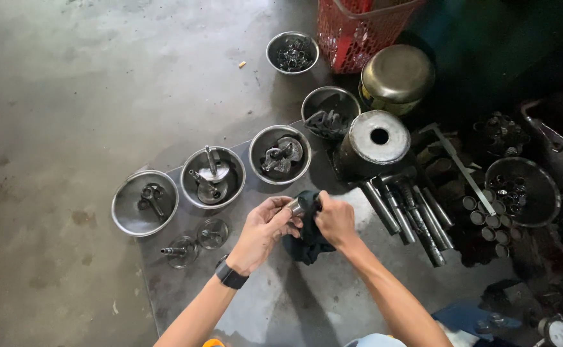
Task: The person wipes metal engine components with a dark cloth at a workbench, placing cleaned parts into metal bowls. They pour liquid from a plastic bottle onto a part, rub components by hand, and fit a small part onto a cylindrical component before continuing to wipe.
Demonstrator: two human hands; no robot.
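**Kid:** Two hands are busy here. What do they hold?

**Worker:** The left hand (pixel 263 226), the one with the black watch (pixel 231 275), curls its fingers around a small shiny metal tube (pixel 296 206). The right hand (pixel 334 220) is closed on a dark rag (pixel 308 239) and presses it on the tube's end.

**Kid:** Where is the tube?

**Worker:** Up in the air between both hands, over the middle of the grey metal sheet (pixel 275 302) on the floor, just in front of the bowls.

**Kid:** Is it heavy?

**Worker:** I think it is light, hard and stiff. It looks smooth, so it may slip, more so if oily. Holding it round the sides with the fingers seems best. The rag is soft and floppy and bends any way.

**Kid:** What else is near?

**Worker:** Along the sheet's far edge stand three steel bowls: one with a big round metal part (pixel 280 154), one with shafts (pixel 212 177), one near the left corner with small pieces (pixel 145 202). A row of long dark rods (pixel 407 212) lies to the right.
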